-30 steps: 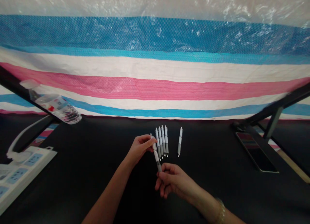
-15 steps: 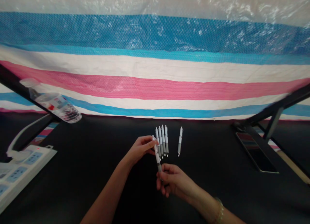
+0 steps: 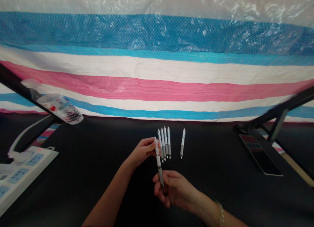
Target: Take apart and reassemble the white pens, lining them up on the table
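My left hand (image 3: pixel 141 151) pinches the upper end of a white-and-grey retractable pen (image 3: pixel 159 163), which stands nearly upright above the black tabletop (image 3: pixel 98 184). The pen's lower grey end reaches my right hand (image 3: pixel 171 189), and its curled fingers close on the tip. A bracelet (image 3: pixel 220 214) circles my right wrist. Just beyond my left fingers, several matching pens (image 3: pixel 165 143) lie side by side, partly hidden at their left edge by the held pen. A single matching pen (image 3: pixel 183 143) lies apart to their right.
A white power strip (image 3: pixel 24 168) with a cable sits at the left edge. A clear plastic bottle (image 3: pixel 60 109) lies tilted on a black bar at the upper left. A phone (image 3: pixel 260 155) lies on the right. A striped tarp (image 3: pixel 157 83) hangs behind.
My right hand has moved down and slightly right along the pen to its tip. The pen has turned more upright, and my left hand stays at its upper end.
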Demonstrator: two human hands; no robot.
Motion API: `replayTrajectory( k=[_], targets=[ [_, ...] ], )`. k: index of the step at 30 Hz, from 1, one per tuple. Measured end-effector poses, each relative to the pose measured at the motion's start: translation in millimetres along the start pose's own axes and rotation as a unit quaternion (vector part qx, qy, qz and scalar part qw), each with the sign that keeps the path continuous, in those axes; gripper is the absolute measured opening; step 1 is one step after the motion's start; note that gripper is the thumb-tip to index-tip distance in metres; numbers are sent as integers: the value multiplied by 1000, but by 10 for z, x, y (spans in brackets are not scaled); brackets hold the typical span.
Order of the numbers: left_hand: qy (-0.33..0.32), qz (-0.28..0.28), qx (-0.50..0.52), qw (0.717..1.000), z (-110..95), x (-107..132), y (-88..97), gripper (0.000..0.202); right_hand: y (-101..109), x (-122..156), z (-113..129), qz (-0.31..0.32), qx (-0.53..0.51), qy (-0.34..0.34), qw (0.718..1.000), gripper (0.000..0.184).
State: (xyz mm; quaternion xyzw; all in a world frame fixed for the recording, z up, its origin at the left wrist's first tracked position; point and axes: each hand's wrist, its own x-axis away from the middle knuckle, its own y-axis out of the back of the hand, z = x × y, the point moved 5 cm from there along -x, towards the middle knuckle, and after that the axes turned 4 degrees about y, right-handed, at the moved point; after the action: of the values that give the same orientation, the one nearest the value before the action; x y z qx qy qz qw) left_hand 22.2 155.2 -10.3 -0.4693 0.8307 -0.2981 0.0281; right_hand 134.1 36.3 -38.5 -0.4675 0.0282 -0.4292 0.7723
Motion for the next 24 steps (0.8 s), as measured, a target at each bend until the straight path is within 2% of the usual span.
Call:
replayTrajectory(
  k=[2, 6, 9, 17, 20, 24],
  targets=[
    [-6, -27, 5, 1000, -14, -6, 38, 35, -17, 11, 13, 12, 13, -12, 1000, 57],
    [-25, -68, 7, 997, -28, -18, 102, 35, 44, 6, 7, -24, 71, -14, 997, 49],
    [-28, -72, 6, 997, -24, -22, 103, 34, 90, -12, -15, -45, 79, 4, 996, 51],
    [-36, -73, 20, 996, -25, -24, 101, 34, 38, -4, -11, -8, 19, -8, 1000, 55],
    [-39, -77, 20, 996, -18, -27, 116, 34, 46, 5, 16, -22, 37, 2, 999, 47],
    [-39, -79, 18, 996, -11, -27, 120, 33, 58, 2, 29, -43, 61, 15, 997, 46]
  ],
)
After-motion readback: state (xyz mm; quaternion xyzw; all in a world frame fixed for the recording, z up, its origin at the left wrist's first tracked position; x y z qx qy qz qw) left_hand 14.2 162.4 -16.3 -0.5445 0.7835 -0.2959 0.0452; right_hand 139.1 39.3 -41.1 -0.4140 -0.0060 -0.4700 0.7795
